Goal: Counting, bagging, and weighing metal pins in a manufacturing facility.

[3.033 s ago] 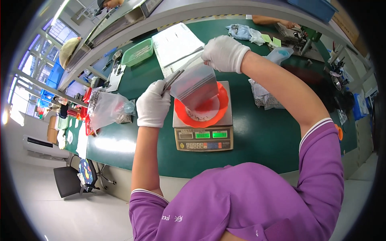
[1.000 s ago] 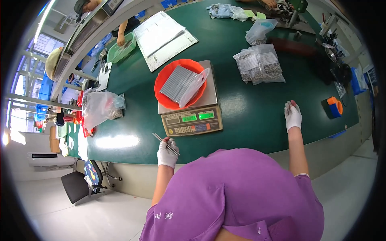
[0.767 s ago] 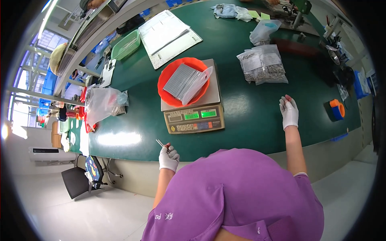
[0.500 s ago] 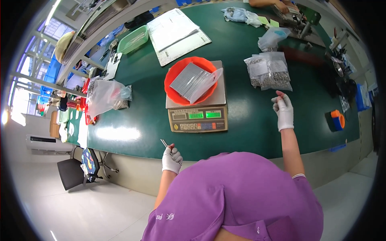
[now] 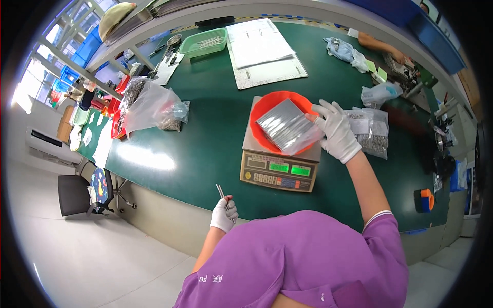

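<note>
My left hand [image 5: 224, 214], in a white glove with a bare thumb tip, is closed around two thin metal rods [image 5: 220, 191] by the near table edge. My gloved right hand [image 5: 336, 132] is at the right rim of a red scalloped bowl [image 5: 261, 134]. Its bare fingertips pinch the loose end of a clear plastic bag [image 5: 303, 141], the other fingers raised and spread. Inside the bag lie grey metallic rods [image 5: 281, 120] packed side by side. Beneath the bowl is a digital scale [image 5: 277, 177] with lit green displays.
Bags of small metal parts [image 5: 377, 136] lie right of the scale, more bagged parts [image 5: 172, 123] at left. Farther back are a green tray [image 5: 192, 43] and papers on a clipboard [image 5: 272, 77]. An orange-and-blue tape roll [image 5: 425, 200] sits right; another person's arm [image 5: 380, 43] shows far right.
My right hand has moved left from beside the bags of parts to the plastic bag in the bowl. The view has turned and shifted; my left hand still grips the rods.
</note>
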Action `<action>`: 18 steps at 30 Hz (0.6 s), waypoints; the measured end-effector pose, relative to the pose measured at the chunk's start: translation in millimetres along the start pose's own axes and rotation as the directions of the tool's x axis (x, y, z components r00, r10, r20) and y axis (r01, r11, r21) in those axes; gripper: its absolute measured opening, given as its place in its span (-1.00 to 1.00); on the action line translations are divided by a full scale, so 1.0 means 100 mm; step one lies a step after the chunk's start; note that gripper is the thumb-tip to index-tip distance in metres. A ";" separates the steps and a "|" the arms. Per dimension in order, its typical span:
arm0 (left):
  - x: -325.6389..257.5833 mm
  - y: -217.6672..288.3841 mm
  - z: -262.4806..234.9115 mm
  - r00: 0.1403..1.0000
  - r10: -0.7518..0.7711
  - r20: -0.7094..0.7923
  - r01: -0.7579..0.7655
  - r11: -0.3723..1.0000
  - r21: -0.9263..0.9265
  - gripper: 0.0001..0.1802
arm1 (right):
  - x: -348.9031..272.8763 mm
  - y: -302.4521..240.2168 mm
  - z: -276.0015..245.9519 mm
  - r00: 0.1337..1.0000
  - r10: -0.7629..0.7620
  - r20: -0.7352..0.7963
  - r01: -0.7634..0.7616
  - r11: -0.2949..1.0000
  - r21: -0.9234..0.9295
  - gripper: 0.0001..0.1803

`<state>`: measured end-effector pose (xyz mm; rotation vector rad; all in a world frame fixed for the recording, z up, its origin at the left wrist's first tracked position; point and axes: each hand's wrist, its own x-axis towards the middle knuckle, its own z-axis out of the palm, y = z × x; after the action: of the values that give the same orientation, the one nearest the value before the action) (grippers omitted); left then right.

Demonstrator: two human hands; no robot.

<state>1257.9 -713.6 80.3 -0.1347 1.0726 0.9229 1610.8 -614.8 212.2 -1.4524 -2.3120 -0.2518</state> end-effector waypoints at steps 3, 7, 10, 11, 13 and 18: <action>0.10 0.19 -0.10 1.000 0.005 0.028 -0.005 1.000 0.008 -0.85 | 0.12 0.19 0.15 0.978 -0.148 0.144 0.130 0.983 0.131 -0.59; 0.24 0.40 -0.24 0.999 0.025 0.020 -0.024 1.000 -0.015 -0.85 | 0.09 0.26 0.28 0.973 -0.132 0.190 0.081 0.964 0.253 -0.83; 0.43 0.49 -0.31 1.000 -0.019 0.002 0.019 1.000 0.009 -0.86 | 0.11 0.15 0.25 0.976 -0.054 0.211 0.027 0.991 0.130 -0.88; 0.47 0.50 -0.30 1.000 -0.010 0.006 0.010 1.000 -0.009 -0.86 | 0.11 0.12 0.26 0.983 -0.043 0.176 0.028 0.996 0.090 -0.87; 0.53 0.51 -0.28 0.999 -0.027 0.036 0.026 0.999 0.021 -0.86 | 0.03 0.13 0.40 0.995 -0.010 0.097 0.009 1.000 0.002 -0.86; 0.58 0.48 -0.22 0.998 -0.047 0.051 0.047 0.999 0.002 -0.89 | 0.01 0.09 0.66 0.999 -0.001 -0.040 -0.001 0.998 -0.063 -0.78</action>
<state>1217.9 -660.7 38.3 -0.1342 1.0190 0.8794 1603.5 -586.5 152.0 -1.4640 -2.2911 -0.3531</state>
